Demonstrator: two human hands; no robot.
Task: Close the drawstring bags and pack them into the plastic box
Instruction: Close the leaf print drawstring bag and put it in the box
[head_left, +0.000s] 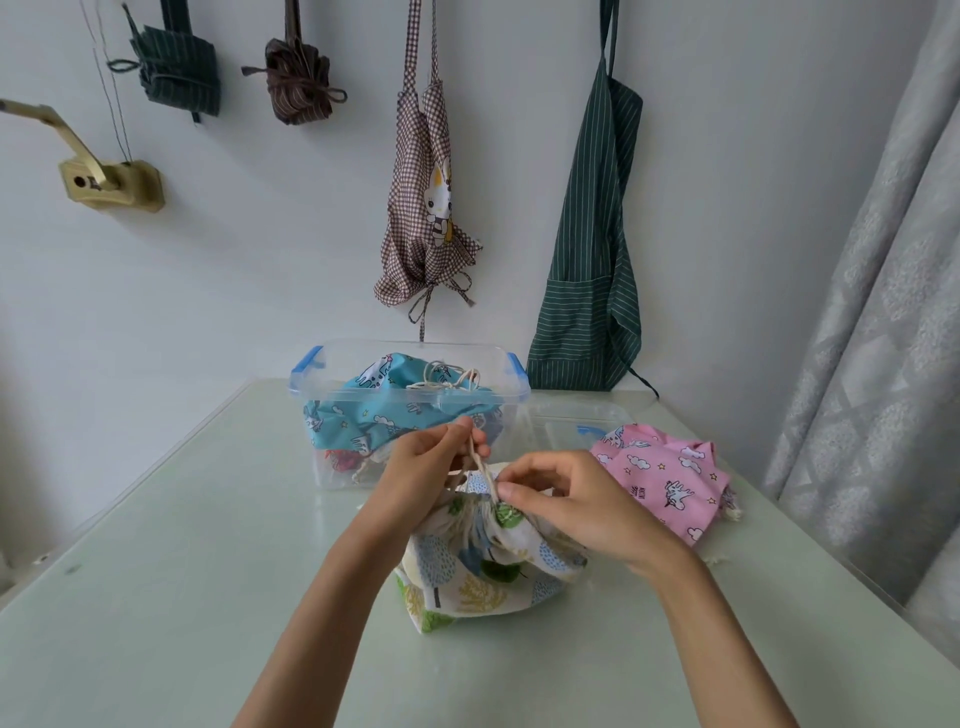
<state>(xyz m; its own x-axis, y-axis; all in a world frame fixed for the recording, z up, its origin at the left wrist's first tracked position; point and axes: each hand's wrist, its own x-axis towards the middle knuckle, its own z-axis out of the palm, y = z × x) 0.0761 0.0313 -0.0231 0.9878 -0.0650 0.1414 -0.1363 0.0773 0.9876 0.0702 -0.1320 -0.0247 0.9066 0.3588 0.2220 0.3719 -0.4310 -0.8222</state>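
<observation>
On the pale green table (156, 545), the left hand (421, 467) pinches the cream cotton drawstring (480, 465) upward w/ bent wrist, the right hand (566, 499) grips the gathered mouth of the white tree-print cloth bag (483, 582), just in front of the clear plastic box w/ blue clips (332, 415).

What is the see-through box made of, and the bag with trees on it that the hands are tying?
The box looks like clear, glossy plastic: you can see the blue bag through its walls. The tree bag looks like soft matte woven cloth, probably cotton, since it wrinkles and gathers. Its cord looks like pale twisted string.
</observation>
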